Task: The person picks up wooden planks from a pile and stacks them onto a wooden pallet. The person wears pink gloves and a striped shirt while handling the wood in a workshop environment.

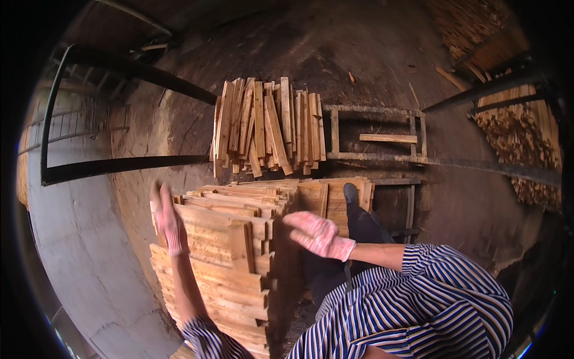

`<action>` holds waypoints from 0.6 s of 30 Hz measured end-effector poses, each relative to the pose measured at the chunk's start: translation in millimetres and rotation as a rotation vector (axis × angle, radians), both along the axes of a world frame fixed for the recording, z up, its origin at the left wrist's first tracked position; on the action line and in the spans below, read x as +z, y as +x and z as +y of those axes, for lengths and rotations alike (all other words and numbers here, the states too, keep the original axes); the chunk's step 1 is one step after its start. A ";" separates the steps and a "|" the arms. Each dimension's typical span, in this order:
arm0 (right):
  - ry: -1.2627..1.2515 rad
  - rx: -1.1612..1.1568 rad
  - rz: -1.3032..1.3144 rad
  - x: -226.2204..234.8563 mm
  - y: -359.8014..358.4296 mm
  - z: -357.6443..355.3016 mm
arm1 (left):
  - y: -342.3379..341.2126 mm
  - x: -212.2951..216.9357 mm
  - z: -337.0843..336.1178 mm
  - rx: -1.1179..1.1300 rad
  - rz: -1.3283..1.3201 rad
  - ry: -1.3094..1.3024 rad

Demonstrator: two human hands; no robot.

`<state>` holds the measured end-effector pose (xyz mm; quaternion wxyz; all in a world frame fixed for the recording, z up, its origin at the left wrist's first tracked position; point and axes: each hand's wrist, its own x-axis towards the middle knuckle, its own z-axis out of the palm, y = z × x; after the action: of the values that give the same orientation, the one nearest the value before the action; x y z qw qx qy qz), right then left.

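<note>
A dark dirt floor [371,72] fills the upper frame, with a grey concrete strip [78,227] down the left. At centre left, the gloved, blurred left hand [169,221] is released, fingers straight, at the left end of a stack of wooden slats [203,278]; whether it touches is unclear. Near the centre, the gloved right hand [320,234], also released, extends just beside the stack's right end. A looser pile [269,125] lies upper centre.
</note>
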<state>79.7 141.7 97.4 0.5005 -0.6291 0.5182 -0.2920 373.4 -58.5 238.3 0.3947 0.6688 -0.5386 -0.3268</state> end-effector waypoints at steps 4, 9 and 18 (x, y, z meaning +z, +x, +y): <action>0.168 -0.247 0.214 -105.3 -67.5 -18.7 | -66.9 -143.1 -112.4 -0.488 -0.310 0.261; 0.471 -0.392 0.336 -241.1 -123.0 -20.4 | -63.5 -400.1 -174.5 -0.669 -0.139 0.540; 0.677 -0.309 0.506 -481.6 -164.0 -61.0 | -65.8 -723.5 -211.2 -0.377 -0.762 0.476</action>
<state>-84.4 80.7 -384.2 0.4861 -0.3969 0.7784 -0.0141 307.6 -269.7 -485.3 -0.0604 0.7034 -0.6668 -0.2385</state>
